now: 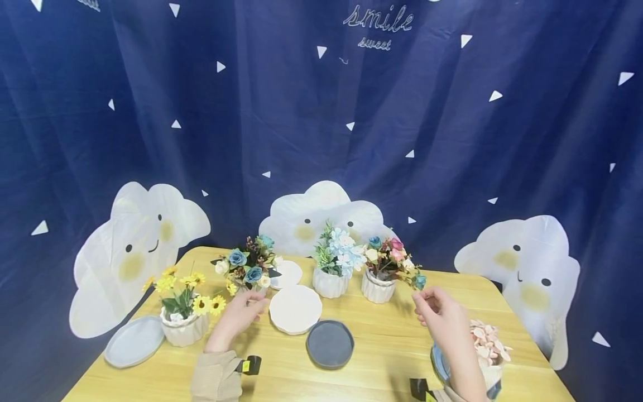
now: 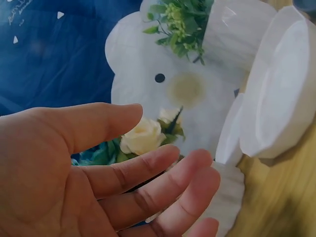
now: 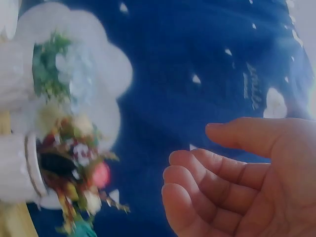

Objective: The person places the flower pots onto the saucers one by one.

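Thumbs standing apart from loosely bent fingers, a person's left hand is hovering close to the pot of blue roses at far left, while the right hand is hovering near the pot of pink roses, far and right of centre.

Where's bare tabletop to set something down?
Front: bare wood between the dark plate and the right hand. Back right: behind that hand, right of the pink-rose pot. Crowded: back left, where the blue roses, left hand and white plates bunch up.
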A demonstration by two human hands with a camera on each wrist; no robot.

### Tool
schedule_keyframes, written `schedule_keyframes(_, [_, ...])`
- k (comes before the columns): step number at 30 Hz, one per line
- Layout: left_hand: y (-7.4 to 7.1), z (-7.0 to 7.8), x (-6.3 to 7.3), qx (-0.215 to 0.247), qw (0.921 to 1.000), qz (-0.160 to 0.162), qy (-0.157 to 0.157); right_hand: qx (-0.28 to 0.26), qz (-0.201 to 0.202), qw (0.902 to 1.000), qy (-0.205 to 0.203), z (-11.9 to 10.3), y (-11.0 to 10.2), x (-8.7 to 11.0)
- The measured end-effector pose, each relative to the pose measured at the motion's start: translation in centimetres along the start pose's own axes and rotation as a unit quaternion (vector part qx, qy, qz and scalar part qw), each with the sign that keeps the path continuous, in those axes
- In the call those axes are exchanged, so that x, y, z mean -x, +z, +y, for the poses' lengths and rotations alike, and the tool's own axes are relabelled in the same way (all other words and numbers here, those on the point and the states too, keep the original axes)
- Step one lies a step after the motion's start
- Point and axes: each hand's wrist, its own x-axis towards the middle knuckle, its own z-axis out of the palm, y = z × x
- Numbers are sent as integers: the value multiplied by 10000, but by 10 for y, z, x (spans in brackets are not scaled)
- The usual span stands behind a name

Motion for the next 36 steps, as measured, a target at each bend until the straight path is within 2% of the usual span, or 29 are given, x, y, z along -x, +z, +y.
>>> schedule_keyframes(5, [-2, -9, -3, 105, 9998, 59, -158, -292, -179, 9992, -226, -11, 21, -4])
schedule_keyframes(9, [-3, -14, -6, 78, 9998, 131, -115, -502, -338, 9976, -349, -17, 39, -10])
schedule_keyframes(14, [-1, -24, -13, -94, 9996, 198, -170, -655, -576, 9944, -599, -24, 66, -17])
schedule_keyframes(21, [1, -36, -18, -395, 9986, 253, -256, -1351, -880, 9844, -710, -34, 106, -26])
schedule_keyframes(25, [2, -36, -16, -662, 9956, 253, -614, -1445, -1106, 9795, -865, -39, 127, -33])
schedule_keyframes(28, [2, -35, -15, -761, 9934, 230, -828, -1315, -1193, 9791, -988, -40, 142, -40])
schedule_keyframes(36, [-1, -40, -24, -600, 9931, 302, -960, -1461, -1619, 9715, -926, -49, 177, -56])
